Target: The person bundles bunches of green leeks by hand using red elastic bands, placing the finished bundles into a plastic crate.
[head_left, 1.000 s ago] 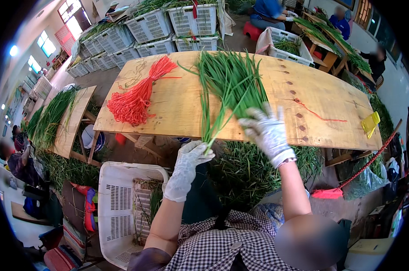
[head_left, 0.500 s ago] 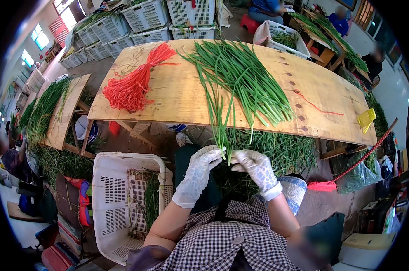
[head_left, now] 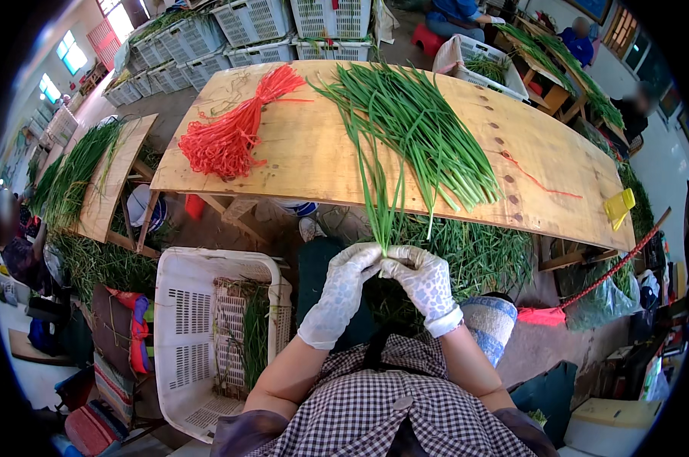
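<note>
In white patterned gloves, my left hand (head_left: 340,293) and my right hand (head_left: 427,283) meet just below the table's near edge. Both are closed, fingertips pinching the lower ends of a few green Chinese chives (head_left: 384,217). The leaves of these chives run up over the edge onto the wooden table (head_left: 299,167). There a large pile of chives (head_left: 428,141) lies fanned out, pale stem ends toward me. To its left is a bundle of red plastic ties (head_left: 226,141), gathered at its upper part. One loose red tie (head_left: 539,177) lies at the right.
A white perforated basket (head_left: 185,335) with some greens stands at my left. Chive leaves (head_left: 474,255) heap under the table. A yellow object (head_left: 618,207) sits at the table's right end, beside a red braided rope (head_left: 618,263). White crates (head_left: 253,23) are stacked behind; other people work farther off.
My two hands have come together, fingertips now touching. The chive ends, held apart in two parts before, are now brought together. The view has shifted slightly.
</note>
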